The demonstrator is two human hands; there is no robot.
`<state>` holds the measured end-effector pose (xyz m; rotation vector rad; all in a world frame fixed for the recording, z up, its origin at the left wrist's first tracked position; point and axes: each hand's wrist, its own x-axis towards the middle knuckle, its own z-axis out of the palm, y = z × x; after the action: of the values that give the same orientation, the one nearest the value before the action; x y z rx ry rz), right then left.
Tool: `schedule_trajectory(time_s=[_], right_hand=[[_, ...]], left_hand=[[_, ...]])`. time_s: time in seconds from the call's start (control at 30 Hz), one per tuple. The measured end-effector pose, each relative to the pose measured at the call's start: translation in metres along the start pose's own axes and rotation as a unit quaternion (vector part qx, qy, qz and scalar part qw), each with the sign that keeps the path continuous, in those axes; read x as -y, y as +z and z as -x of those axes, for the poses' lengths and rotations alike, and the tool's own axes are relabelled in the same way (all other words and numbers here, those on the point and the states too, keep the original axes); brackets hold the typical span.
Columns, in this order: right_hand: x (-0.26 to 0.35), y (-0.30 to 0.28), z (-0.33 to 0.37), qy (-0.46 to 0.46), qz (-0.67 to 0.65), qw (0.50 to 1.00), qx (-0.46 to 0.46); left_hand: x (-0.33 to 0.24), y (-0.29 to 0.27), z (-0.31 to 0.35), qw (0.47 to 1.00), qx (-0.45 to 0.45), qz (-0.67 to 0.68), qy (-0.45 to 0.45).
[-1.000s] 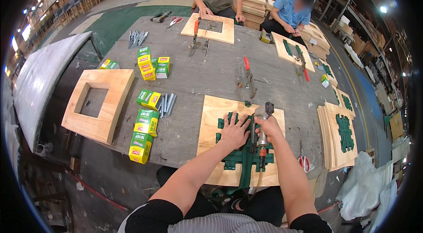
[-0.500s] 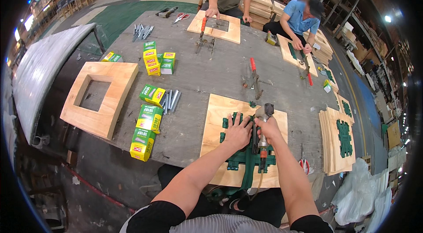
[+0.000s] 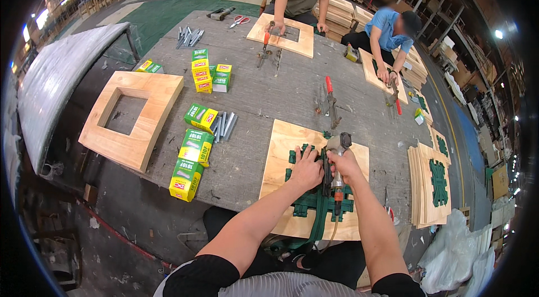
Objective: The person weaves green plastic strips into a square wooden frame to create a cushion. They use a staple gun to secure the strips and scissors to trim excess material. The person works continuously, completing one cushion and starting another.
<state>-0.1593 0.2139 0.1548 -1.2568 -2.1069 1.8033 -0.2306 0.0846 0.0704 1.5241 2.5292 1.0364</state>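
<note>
The right hand (image 3: 346,165) is gripping the likely heavy staple gun (image 3: 337,183) near its head. The left hand (image 3: 307,170) is lying spread on soft-looking webbing (image 3: 321,210).

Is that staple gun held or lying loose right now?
Held: the right hand is closed around the staple gun, and the left hand rests on the green webbing beside it.

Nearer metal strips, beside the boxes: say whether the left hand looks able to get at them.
Probably yes: only wooden board and tabletop seem to lie between the left hand and the metal strips, though it must leave the green webbing.
</note>
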Motion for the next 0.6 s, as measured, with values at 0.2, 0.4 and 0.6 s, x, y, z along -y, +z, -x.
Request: schedule_trajectory(time_s=[0.2, 0.4, 0.6], right_hand=[[0.0004, -0.0004, 0.0044, 0.008, 0.016, 1.0, 0.002], [0.0025, -0.004, 0.0053, 0.008, 0.033, 0.999, -0.018], [-0.0001, -0.0087, 0.0072, 0.007, 0.034, 0.999, -0.017]], left_hand=[[0.0011, 0.0007, 0.0005, 1.0, -0.009, 0.008, -0.002], [0.0014, 0.0002, 0.0001, 1.0, -0.013, 0.011, -0.001], [0.0013, 0.0008, 0.0006, 1.0, -0.005, 0.008, -0.003]])
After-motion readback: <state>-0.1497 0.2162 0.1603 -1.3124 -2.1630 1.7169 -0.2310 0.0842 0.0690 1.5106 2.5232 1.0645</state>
